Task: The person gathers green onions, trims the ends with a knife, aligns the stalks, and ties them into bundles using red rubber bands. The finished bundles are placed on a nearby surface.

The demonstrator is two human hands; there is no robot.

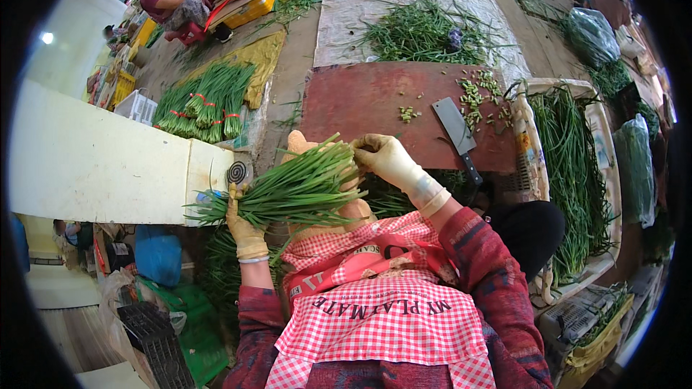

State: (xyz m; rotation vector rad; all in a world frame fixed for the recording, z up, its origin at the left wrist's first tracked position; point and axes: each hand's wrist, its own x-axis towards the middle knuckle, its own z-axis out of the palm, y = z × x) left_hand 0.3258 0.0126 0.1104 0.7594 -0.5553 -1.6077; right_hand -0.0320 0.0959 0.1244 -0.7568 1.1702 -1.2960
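Note:
A bunch of long green vegetable stalks [303,183], probably chives, lies across my lap, its leafy tips to the left and paler stem ends to the right. My left hand [244,224], in a stained yellowish glove, grips it near the leafy end. At the stem ends is my gloved right hand [386,159], fingers bent and thumb close to the forefinger; whether a stalk is pinched there is hidden. Beyond my hands a reddish board [357,97] bears a cleaver [454,124] with a black handle, pointing its handle towards me. Short cut stem pieces [473,97] are scattered beside the blade.
To the right stands a white plastic crate [608,173] full of long green stalks. Bundles tied with red bands [203,102] lie at the left, beyond a pale wall ledge [108,156]. Loose greens [421,32] cover a white sheet ahead. A seated person [173,0] handles greens.

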